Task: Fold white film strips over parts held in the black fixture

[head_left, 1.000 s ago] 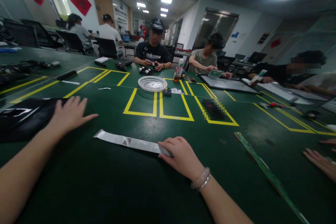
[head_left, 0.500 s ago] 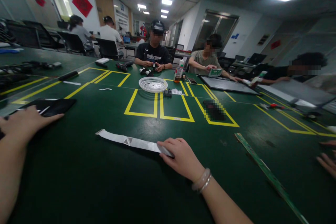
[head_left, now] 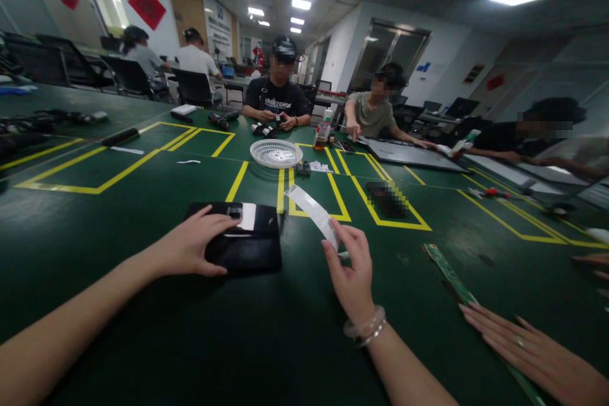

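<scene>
My left hand (head_left: 202, 242) is closed over the left side of a shiny black flat device (head_left: 259, 252), which bears a white patch and a thin pale line across it. The fingers lie on top and the thumb is by its near edge; what the thumb's underside touches is hidden. To the right, my right hand (head_left: 354, 266), with two bracelets at the wrist, pinches one end of a white flat ribbon cable (head_left: 311, 210). Its free end is raised and curves up to the left, above the yellow-taped table.
At the right, another person's hand (head_left: 537, 342) lies on a long green circuit board (head_left: 447, 273). A white plastic basket (head_left: 276, 153), a bottle (head_left: 323, 133) and a blurred-out dark object (head_left: 386, 200) are farther back. Several people sit around the green table (head_left: 200, 342).
My left hand has brought the black device from the far left to the middle. My right hand has lifted the ribbon cable. Another person's hand has come onto the green board.
</scene>
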The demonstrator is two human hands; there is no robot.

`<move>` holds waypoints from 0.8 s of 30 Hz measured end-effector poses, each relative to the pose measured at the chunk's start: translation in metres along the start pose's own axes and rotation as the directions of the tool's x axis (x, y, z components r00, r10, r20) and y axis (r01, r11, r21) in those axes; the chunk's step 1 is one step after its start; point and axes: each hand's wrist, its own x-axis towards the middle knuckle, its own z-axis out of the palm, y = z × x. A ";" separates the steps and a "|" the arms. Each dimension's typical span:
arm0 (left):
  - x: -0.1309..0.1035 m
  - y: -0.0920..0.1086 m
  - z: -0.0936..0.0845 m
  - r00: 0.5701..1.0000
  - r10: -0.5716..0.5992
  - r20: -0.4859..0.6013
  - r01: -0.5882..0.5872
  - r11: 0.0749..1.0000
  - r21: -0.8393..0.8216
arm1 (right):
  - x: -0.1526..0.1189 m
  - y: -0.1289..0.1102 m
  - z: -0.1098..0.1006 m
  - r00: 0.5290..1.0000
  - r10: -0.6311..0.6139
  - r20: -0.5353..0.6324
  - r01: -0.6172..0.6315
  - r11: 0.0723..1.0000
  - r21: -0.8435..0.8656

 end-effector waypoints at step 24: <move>0.012 0.072 0.027 0.925 0.374 -0.069 -0.359 0.919 0.161 | -0.002 -0.024 0.000 0.651 -0.125 0.748 0.331 0.935 -0.131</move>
